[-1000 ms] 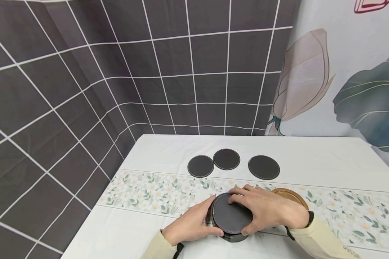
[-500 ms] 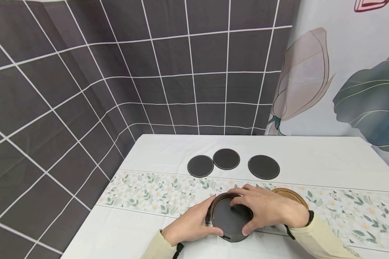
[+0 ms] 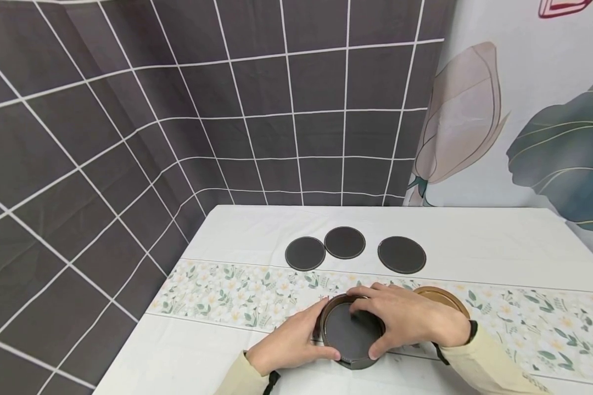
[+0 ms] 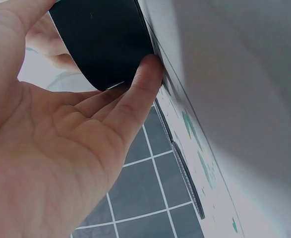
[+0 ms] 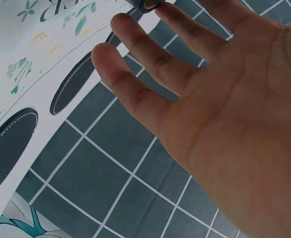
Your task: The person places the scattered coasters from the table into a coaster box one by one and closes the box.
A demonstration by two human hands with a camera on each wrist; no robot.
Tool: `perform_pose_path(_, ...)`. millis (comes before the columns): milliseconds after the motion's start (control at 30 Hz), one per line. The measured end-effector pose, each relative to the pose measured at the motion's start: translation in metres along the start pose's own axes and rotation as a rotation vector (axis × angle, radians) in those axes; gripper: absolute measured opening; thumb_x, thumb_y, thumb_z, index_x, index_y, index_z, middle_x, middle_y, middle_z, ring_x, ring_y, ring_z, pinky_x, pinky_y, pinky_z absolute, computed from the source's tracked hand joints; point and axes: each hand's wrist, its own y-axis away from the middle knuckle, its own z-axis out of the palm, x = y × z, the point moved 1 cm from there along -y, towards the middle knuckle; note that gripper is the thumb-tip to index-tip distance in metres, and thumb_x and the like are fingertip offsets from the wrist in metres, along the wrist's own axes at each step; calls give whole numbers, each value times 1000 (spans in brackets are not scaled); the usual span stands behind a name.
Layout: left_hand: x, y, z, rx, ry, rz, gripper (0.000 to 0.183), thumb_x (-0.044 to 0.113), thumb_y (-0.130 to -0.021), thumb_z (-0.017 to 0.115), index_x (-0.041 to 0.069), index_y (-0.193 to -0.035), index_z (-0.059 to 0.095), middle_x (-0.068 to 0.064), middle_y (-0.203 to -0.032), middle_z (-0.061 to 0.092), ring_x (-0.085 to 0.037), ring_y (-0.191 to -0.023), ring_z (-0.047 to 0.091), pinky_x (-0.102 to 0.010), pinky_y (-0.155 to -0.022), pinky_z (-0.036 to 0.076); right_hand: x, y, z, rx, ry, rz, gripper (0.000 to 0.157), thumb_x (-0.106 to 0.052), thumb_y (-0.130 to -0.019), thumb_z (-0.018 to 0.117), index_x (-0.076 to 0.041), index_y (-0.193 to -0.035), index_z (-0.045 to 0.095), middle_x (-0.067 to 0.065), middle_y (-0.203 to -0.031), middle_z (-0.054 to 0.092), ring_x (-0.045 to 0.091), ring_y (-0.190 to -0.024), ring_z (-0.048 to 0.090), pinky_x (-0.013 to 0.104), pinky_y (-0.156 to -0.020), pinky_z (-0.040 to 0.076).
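Note:
A round dark coaster holder (image 3: 359, 364) stands on the cloth with a black round coaster (image 3: 348, 334) lying inside it, below its rim. My left hand (image 3: 294, 338) grips the holder's left side, its thumb at the front. The left wrist view shows these fingers reaching round the holder's dark wall (image 4: 105, 44). Over the right side hovers my right hand (image 3: 405, 315), with the index finger dipping inside the rim and the thumb at the front right. Its outer fingers are spread and fairly straight in the right wrist view.
Three loose black coasters, a left one (image 3: 305, 253), a middle one (image 3: 345, 242) and a right one (image 3: 402, 255), lie farther back. A gold round dish (image 3: 445, 298) sits partly behind my right wrist. A dark gridded cloth wall (image 3: 296, 126) rises behind the table.
The black coaster has gone from the top of the holder down inside it, uncovering the inner rim. Both hands have stayed nearly in place.

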Motion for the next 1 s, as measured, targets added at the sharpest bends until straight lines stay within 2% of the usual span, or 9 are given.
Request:
perform_pose_path(433,0,2,-1,-7,1,-30,89,45,-88,80,19,-159,33,0,-156,47,-16,-138,51,-37,-112,47,-2,-2,-1,-21,-14,3,71,-52,-70,90,-24,-131,65,4,-153,49,28,-130,54,58,-102,48)
perform_pose_path(533,1,1,0,-11,8,-20,87,44,-88,80,20,-158,34,2,-154,49,-14,-136,52,-36,-111,47,-1,-2,-2,28,7,-11,65,-53,-76,86,-24,-130,66,5,-152,50,29,-130,55,58,-103,49)
perform_pose_path(733,-1,-1,1,-11,10,-12,88,45,-88,80,19,-159,34,2,-152,51,-13,-136,52,-37,-111,47,9,4,-13,214,113,-2,47,-46,-89,77,-20,-127,67,7,-144,56,29,-122,60,54,-93,54)
perform_pose_path(867,-2,1,1,5,-8,-28,90,45,-87,81,21,-159,34,2,-152,51,-14,-136,52,-38,-111,47,19,10,-26,293,152,42,48,-43,-92,75,-17,-131,66,8,-142,57,29,-119,61,51,-88,56)
perform_pose_path(1000,-2,1,1,19,-27,-26,89,46,-86,82,21,-158,36,2,-151,52,-14,-136,52,-38,-112,47,31,18,-36,364,159,70,50,-39,-92,76,-13,-133,64,10,-140,58,31,-121,60,53,-92,56)
